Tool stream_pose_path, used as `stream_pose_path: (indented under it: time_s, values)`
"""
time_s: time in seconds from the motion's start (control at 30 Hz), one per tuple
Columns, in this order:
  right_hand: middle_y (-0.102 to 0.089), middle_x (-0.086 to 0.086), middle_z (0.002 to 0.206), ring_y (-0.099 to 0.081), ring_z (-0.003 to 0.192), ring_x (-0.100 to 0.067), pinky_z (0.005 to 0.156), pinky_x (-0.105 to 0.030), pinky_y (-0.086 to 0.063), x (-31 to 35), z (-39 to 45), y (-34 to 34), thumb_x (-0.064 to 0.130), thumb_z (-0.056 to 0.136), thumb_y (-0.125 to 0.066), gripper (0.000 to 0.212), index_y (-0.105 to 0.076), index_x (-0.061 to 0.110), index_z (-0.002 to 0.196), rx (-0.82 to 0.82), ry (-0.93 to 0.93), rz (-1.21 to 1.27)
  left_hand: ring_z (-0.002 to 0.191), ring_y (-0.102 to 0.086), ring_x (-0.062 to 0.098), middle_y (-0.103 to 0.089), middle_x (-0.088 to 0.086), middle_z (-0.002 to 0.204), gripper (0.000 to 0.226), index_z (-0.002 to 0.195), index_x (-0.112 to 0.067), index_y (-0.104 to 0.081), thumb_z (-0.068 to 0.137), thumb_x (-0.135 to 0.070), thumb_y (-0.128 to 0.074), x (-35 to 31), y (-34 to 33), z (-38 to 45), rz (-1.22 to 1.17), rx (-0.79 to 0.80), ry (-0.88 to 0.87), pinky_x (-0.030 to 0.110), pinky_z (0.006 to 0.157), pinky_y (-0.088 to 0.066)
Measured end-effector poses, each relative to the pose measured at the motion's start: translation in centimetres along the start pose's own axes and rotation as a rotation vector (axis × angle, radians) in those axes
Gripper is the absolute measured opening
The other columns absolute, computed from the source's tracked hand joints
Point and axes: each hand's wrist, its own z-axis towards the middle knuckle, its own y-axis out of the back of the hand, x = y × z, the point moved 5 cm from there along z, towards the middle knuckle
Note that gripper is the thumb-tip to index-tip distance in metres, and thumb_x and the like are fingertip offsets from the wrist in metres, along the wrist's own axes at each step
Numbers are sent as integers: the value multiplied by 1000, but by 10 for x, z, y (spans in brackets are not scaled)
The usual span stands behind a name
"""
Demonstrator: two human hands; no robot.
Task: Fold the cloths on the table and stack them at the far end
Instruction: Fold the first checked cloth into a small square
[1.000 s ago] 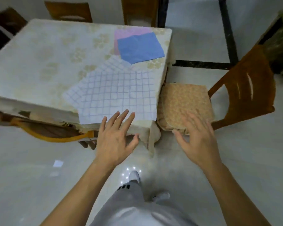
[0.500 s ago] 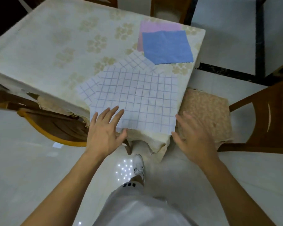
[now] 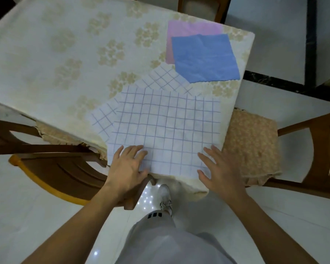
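Checked cloth (image 3: 168, 130) lies flat under both spread, empty hands, left hand (image 3: 129, 166) and right hand (image 3: 220, 170). Beyond them, blue cloth (image 3: 204, 58) and pink cloth (image 3: 191, 31) lie unfolded; no folding appears done.

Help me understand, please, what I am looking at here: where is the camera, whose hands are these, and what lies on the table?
There is no machine here. A person wears one wide-angle camera on the head, so you look forward and down along their arms. The left hand and the right hand lie with straight fingers on the near corners of a white checked cloth; neither holds anything. A second checked cloth lies partly under the first. Farther off, a blue cloth overlaps a pink cloth. All of them rest unfolded on a table with a flowered cover. Wooden chairs stand round it.
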Motion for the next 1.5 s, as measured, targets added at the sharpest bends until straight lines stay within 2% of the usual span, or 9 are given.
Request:
stream_pose_path:
  time_s: [0.13,0.27,0.4,0.7,1.03,1.13,1.23,1.33,1.5]
  values:
    - [-62,-7,135,-48,136,-28,113,-53,-35,7,-1,-38,36,87,-53,41,-71,17,119,124,87,-91,132,-45,26,-51,8,141,47,120,-21,-60,81,-46,-66,4,-20,13,56,52,-105,50,114,-31]
    - [-64,-7,130,-48,137,-28,115,-51,-34,13,0,-56,24,74,-72,35,-71,14,107,138,135,-133,129,-48,29,-53,10,139,50,121,-21,-60,77,-44,-70,10,-36,18,95,83,-184,53,110,-36]
    - [-61,-9,133,-45,140,-30,116,-53,-31,11,-8,-66,24,72,-75,38,-70,12,108,191,111,-137,129,-47,28,-53,10,139,53,122,-20,-61,76,-46,-69,14,-46,21,95,111,-191,54,111,-35]
    - [-60,-10,137,-45,139,-29,115,-53,-34,13,-8,-73,23,78,-71,23,-72,9,96,235,100,-158,125,-52,31,-54,13,137,67,124,-21,-56,68,-51,-78,11,-56,27,100,115,-189,56,108,-40]
    - [-69,-7,119,-59,119,-27,112,-48,-38,17,-1,-66,13,78,-67,8,-74,10,80,73,113,-121,127,-52,30,-55,12,137,64,120,-20,-61,72,-62,-68,1,-57,28,113,86,-183,56,110,-37]
    - [-70,-5,112,-62,110,-24,114,-42,-33,17,5,-60,10,82,-66,8,-72,12,76,21,98,-96,127,-52,30,-54,12,137,64,120,-21,-60,74,-66,-63,-2,-59,27,103,86,-182,56,111,-36]
    - [-69,-6,107,-64,104,-24,113,-42,-34,16,12,-54,6,85,-65,12,-68,12,76,-20,73,-76,124,-54,29,-57,11,134,64,118,-20,-62,75,-68,-61,-5,-57,28,92,71,-171,55,110,-37]
    - [-68,-6,107,-63,103,-24,113,-44,-35,15,20,-48,4,87,-66,11,-68,11,79,-56,35,-54,122,-56,26,-60,8,131,60,115,-21,-65,76,-65,-54,-5,-51,33,66,47,-130,54,110,-38]
    - [-69,-7,105,-65,99,-24,106,-48,-43,12,37,-28,6,89,-65,9,-71,10,82,-169,-33,-6,121,-57,25,-60,7,130,47,114,-20,-64,77,-49,-61,-1,-44,37,44,14,-142,55,111,-36]
